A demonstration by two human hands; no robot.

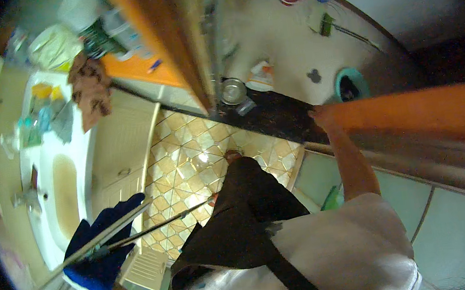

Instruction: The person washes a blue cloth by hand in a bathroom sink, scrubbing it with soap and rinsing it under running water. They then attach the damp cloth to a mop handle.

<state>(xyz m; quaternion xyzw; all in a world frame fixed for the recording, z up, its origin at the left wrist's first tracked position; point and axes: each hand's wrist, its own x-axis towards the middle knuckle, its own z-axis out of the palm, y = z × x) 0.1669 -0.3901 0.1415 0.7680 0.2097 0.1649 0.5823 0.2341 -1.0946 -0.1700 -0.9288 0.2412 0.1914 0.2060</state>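
Note:
My right hand [321, 116] is at the end of an orange-brown wooden door [414, 116], its fingers over the door's edge. On the left, my left hand [100, 246] wears a dark blue glove with a white cuff. Two thin poles cross in front of the glove: a pale pole [129, 213] and a dark pole [163, 222] that runs towards my foot. Whether the gloved fingers grip the poles is unclear. Beside the glove stands a white washbasin [87, 164] with a brownish bowl and a metal tap [26, 200].
A dark threshold [272, 113] crosses the doorway, bearing a round metal tin [233, 91]. Beyond it are a white bottle [261, 77], a teal bucket [358, 78] and a green brush [326, 25]. A brown cloth [91, 91] hangs over the counter edge. Patterned tiles [185, 151] cover the floor.

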